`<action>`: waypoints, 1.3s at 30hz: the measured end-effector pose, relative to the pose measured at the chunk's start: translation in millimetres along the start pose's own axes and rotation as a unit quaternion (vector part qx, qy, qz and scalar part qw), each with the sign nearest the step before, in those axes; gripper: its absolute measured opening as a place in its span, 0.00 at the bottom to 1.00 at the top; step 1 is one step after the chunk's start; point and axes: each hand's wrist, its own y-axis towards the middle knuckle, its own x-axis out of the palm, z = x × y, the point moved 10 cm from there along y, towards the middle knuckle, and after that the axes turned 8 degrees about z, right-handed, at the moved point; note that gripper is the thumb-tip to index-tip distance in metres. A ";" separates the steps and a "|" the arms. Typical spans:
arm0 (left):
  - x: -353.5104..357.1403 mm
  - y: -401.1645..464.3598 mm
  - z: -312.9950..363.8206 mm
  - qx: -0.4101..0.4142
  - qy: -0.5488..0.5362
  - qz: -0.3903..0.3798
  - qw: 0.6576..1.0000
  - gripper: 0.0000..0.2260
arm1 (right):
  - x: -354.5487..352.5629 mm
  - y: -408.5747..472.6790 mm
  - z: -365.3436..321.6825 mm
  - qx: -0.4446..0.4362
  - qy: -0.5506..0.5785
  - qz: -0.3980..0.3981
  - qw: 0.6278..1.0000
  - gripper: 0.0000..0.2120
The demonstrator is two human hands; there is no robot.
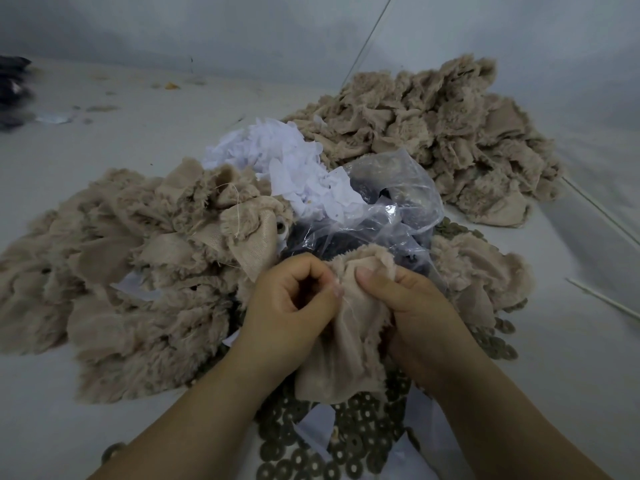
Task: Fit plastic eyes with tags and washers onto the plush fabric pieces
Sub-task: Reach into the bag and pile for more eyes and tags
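Note:
A beige plush fabric piece [346, 341] hangs between both hands, smooth backing towards me. My left hand [294, 306] is curled, its fingertips pinching the piece's left edge. My right hand [408, 299] grips the right side, thumb pressed on the backing. Several round metal washers [311, 455] lie spread on the table under my wrists. A clear plastic bag [391, 209] behind the hands holds dark plastic eyes. White paper tags [294, 168] are heaped beyond it. One fitted eye stem [281, 227] shows on a piece at the left.
A heap of plush pieces [138, 265] lies at the left, another [433, 140] at the back right. Thin white sticks [602, 299] lie at the right on the pale table [104, 140]. Dark objects [14, 91] sit at the far left edge.

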 end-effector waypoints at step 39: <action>13.7 -20.7 45.8 0.241 0.221 0.010 0.945 0.08 | 5.0 -3.0 -1.4 0.025 0.071 -0.001 0.997 0.20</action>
